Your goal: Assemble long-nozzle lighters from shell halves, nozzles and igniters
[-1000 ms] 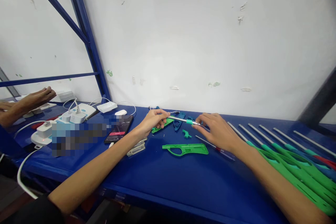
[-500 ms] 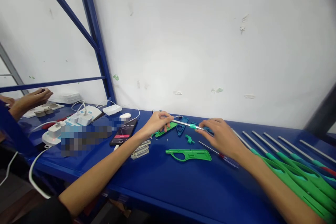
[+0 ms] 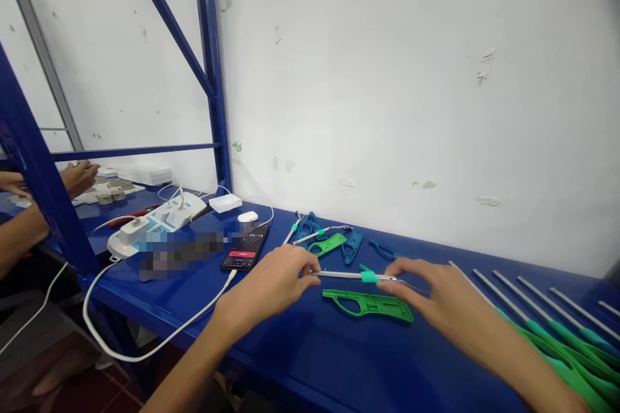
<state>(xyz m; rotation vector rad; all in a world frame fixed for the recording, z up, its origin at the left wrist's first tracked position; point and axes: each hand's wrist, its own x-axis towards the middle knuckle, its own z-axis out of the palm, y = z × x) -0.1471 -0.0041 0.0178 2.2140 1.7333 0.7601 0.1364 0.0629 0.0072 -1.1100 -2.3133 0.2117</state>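
A thin metal lighter tube (image 3: 339,275) with a teal collar (image 3: 369,277) lies level between my two hands. My left hand (image 3: 281,279) pinches its left end with thumb and fingers. At the other end, just past the collar, the fingertips of my right hand (image 3: 431,287) close on it. Right below the tube, a green lighter handle half (image 3: 372,305) rests on the table with its hollow inner side up. A small teal part (image 3: 365,267) shows in part behind the collar.
Behind my hands lie blue handle halves (image 3: 353,246), a green one (image 3: 328,246) and more tubes. Several green lighters (image 3: 557,335) line the right side. To the left are a phone (image 3: 245,247), a cable and a power strip (image 3: 159,222). Another person's hands (image 3: 80,177) work beyond the blue post.
Both hands have brought the tube closer to me, from above the back parts to just behind the green handle half. The view has turned left.
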